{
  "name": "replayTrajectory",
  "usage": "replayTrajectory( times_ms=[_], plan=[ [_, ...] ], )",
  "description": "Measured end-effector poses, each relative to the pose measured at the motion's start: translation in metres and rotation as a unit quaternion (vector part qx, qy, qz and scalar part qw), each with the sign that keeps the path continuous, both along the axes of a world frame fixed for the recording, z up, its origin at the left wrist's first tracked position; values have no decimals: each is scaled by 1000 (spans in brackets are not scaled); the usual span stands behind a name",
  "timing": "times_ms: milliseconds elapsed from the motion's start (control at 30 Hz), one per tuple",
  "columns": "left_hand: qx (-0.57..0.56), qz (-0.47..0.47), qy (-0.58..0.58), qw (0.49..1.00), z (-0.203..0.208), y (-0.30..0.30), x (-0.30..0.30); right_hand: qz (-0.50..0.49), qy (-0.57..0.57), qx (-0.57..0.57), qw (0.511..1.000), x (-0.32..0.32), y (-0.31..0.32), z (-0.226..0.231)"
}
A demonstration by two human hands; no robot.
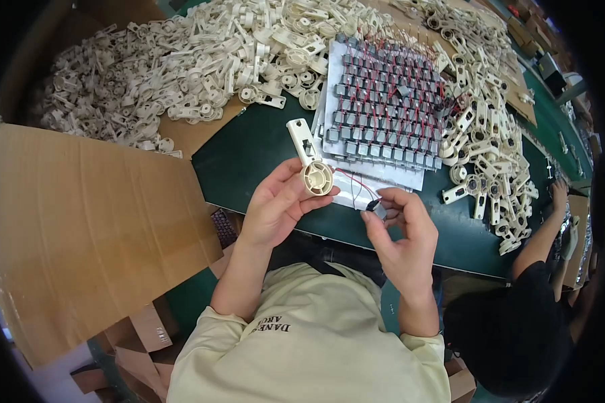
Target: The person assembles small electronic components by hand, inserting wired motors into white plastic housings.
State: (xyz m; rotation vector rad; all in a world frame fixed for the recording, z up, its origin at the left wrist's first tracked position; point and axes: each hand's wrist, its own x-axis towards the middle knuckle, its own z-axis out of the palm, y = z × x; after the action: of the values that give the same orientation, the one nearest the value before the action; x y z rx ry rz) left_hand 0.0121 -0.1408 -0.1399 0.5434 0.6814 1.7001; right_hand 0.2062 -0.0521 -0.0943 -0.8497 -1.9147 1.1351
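Observation:
My left hand [270, 207] is closed round the lower end of a cream plastic housing [307, 149]. This piece has a long slotted arm pointing up and a round, ribbed cup at the bottom. Between thumb and fingers, my right hand [410, 232] pinches a small grey motor [378, 209]. Thin red and dark wires [356, 180] loop from the motor toward the housing; where they end behind the cup I cannot tell. Both hands are above the near edge of the green table [238, 158], a short gap apart.
Rows of small motors with red wires [383, 111] stand on stacked white sheets ahead. Cream housings [181, 74] are heaped at the far left, and more with dark inserts [480, 181] lie right. A large cardboard box [101, 228] flanks my left. A co-worker [517, 329] works at right.

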Motion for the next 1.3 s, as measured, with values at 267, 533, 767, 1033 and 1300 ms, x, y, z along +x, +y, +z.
replayTrajectory(
  times_ms=[267,533,767,1033,1300],
  plan=[
    [-62,-18,117,991,14,26,46,-14,25,-38,999,35,6,-16],
    [-67,-48,106,991,11,71,66,-48,18,-69,996,58,40,-17],
    [-10,-132,133,982,6,89,56,-21,7,-89,996,51,50,1],
    [-67,-190,185,962,22,90,30,41,203,-343,916,23,36,4],
    [-26,-138,152,978,17,86,11,-88,-92,-12,992,-2,51,15]
  ],
)
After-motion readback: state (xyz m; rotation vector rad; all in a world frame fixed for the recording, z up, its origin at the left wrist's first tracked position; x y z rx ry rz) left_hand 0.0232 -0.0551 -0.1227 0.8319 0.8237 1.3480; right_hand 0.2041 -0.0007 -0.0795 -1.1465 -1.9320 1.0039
